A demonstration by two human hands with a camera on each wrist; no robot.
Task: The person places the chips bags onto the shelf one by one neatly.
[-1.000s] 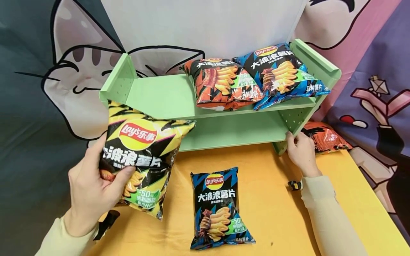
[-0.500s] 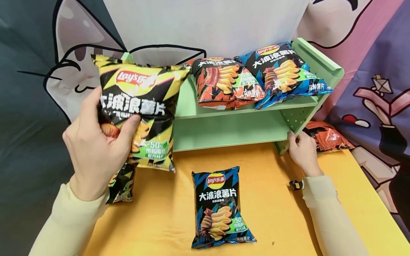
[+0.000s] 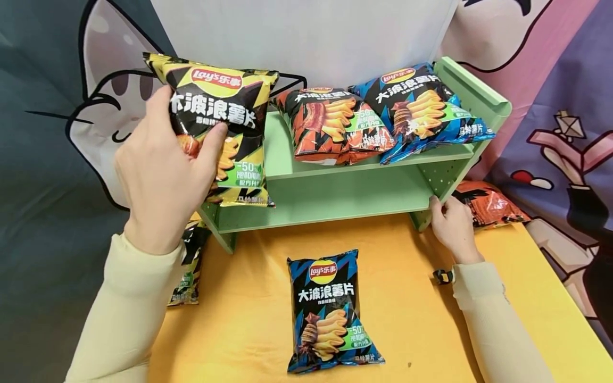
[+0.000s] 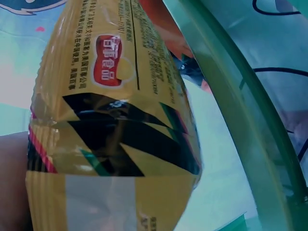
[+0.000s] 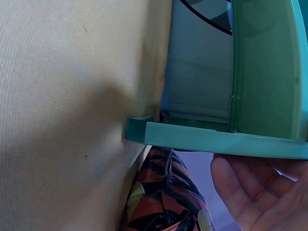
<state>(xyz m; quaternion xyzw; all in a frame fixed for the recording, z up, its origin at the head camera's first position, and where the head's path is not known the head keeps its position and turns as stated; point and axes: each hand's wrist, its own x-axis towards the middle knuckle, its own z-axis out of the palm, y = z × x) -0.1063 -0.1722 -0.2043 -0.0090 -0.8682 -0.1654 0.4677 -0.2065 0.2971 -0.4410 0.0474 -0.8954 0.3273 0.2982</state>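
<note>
My left hand holds up a yellow-and-black bag of potato chips, thumb on its front, at the left end of the green two-tier shelf. The left wrist view shows the yellow back of the chip bag close to a green shelf panel. On the upper tier sit an orange chip bag and, to its right, a blue chip bag. At the lower right, my right hand grips the front edge of the shelf's side panel; the right wrist view has its fingers against the panel's outer face.
A blue chip bag lies on the yellow tabletop before the shelf. Another yellow-and-black bag is partly hidden behind my left forearm. An orange bag lies beyond the shelf's right side. A printed cloth backdrop stands behind.
My left hand has lifted the yellow-and-black chip bag from low in front of the shelf up to its upper left end, uncovering another bag on the table. My right hand stays at the side panel.
</note>
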